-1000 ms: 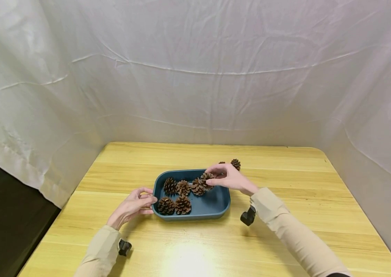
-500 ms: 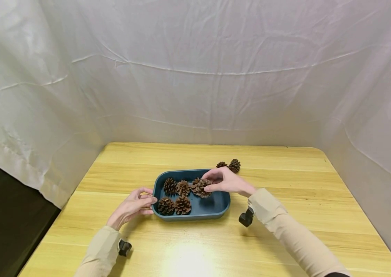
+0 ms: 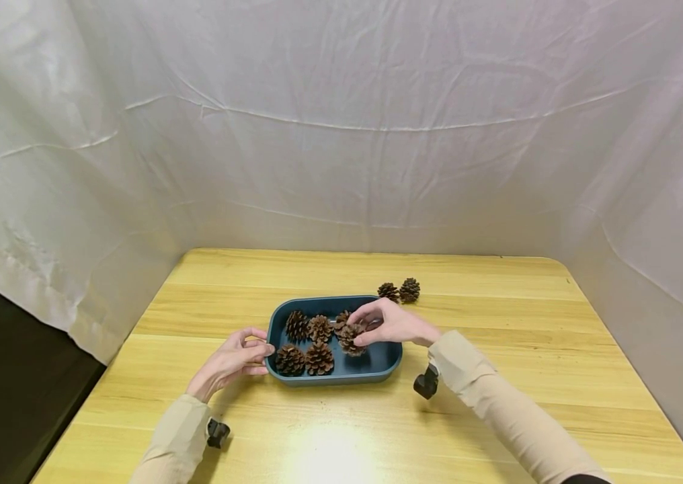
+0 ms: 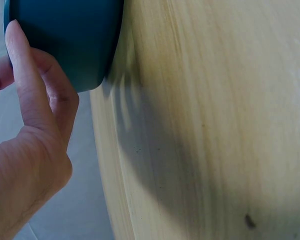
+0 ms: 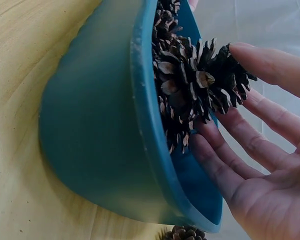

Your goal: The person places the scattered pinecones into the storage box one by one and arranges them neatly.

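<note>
My right hand (image 3: 394, 321) pinches a brown pine cone (image 3: 349, 341) over the right half of a dark blue rectangular tub (image 3: 344, 380). In the right wrist view this pine cone (image 5: 217, 82) sits between thumb and fingers, close above the tub's rim. My left hand (image 3: 232, 356) grips the tub's left end, thumb over the rim (image 4: 32, 30) and fingers against the outer wall. Several other pine cones (image 3: 320, 358) lie inside the tub, mostly in its left half. One beside the held cone is partly hidden by it and by my right fingers.
Two more pine cones (image 3: 410, 290) lie on the wooden table (image 3: 499, 316) behind the tub's right end. Pale curtains (image 3: 366, 168) hang at the back and both sides. A dark surface (image 3: 9, 376) lies beyond the table's left edge.
My right hand has moved slightly down and toward me with the pine cone, uncovering the two cones behind the tub. My left hand and the tub have not moved.
</note>
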Tool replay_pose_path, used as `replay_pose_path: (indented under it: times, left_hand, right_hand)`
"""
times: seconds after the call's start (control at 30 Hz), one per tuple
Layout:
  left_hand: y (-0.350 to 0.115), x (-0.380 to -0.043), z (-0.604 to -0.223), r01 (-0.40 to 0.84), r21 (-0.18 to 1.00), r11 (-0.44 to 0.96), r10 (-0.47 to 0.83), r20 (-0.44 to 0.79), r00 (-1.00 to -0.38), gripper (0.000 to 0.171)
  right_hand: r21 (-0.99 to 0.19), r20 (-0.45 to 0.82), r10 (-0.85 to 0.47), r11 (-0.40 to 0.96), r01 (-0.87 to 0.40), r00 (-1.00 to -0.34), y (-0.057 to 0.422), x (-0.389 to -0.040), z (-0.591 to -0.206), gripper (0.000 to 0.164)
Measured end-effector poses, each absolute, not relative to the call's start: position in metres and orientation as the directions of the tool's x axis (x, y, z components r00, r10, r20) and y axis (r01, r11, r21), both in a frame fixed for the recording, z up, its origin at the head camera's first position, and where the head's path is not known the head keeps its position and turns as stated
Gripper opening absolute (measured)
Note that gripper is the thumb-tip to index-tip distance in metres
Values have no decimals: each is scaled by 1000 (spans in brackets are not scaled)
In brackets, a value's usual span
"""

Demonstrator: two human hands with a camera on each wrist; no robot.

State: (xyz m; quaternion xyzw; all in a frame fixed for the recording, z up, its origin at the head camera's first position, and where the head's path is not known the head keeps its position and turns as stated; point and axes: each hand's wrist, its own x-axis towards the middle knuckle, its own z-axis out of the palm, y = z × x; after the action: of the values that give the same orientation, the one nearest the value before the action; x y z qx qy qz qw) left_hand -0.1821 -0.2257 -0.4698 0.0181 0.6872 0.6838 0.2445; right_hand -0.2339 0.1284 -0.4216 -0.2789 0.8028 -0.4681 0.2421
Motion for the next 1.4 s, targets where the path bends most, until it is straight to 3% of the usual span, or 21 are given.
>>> replay_pose_path:
  times: [0.7,1.4]
  left_hand:
    - [-225,-182,-470,-308,950,61,363,-308,-879,38]
    - [-224,-181,-468,-313,948,61,358,-313,-879,42]
  right_hand:
    - [-882,-150,-730,404,-244,-666,124,-233,-429,35]
    - [-884,-160,-732,405,-234,-663,118,-231,-435,35]
